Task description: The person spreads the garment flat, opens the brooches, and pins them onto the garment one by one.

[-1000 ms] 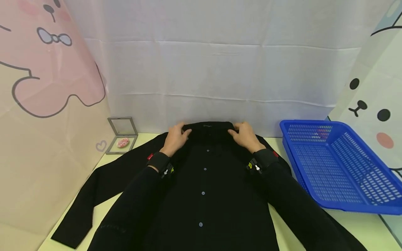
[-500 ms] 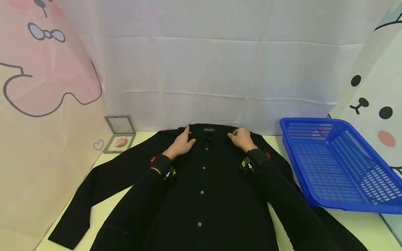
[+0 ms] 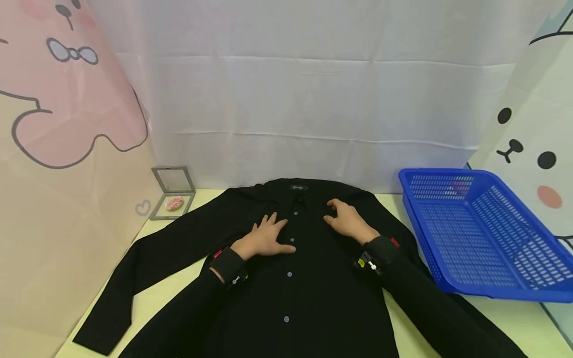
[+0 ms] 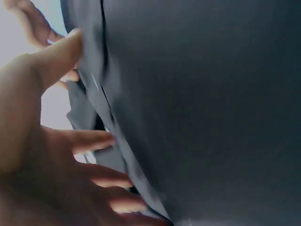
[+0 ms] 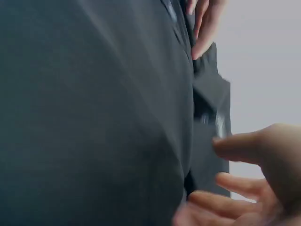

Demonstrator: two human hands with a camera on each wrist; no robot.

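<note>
A black button-up shirt (image 3: 331,278) lies spread front side up on the pale yellow table, its collar toward the back curtain. My left hand (image 3: 264,237) is over the left of the button row, fingers spread and thumb pointing at the buttons. To the right of the row, my right hand (image 3: 350,221) hovers at or just above the chest, its fingers loosely bent and holding nothing. Both wrist views show the dark cloth close up, with the left hand (image 4: 61,155) and the right hand (image 5: 244,188) at its edge. Whether the fingertips touch the cloth is hard to tell.
A blue plastic basket (image 3: 488,293) stands at the right, over part of the shirt's right sleeve. At the back left, an open grey-framed box (image 3: 191,199) holds a pink oval item (image 3: 174,203). A white curtain (image 3: 286,109) closes off the back.
Both hands have let go of the collar area and come down toward the chest, the left one farther. The collar now lies flatter and more open, with its label showing.
</note>
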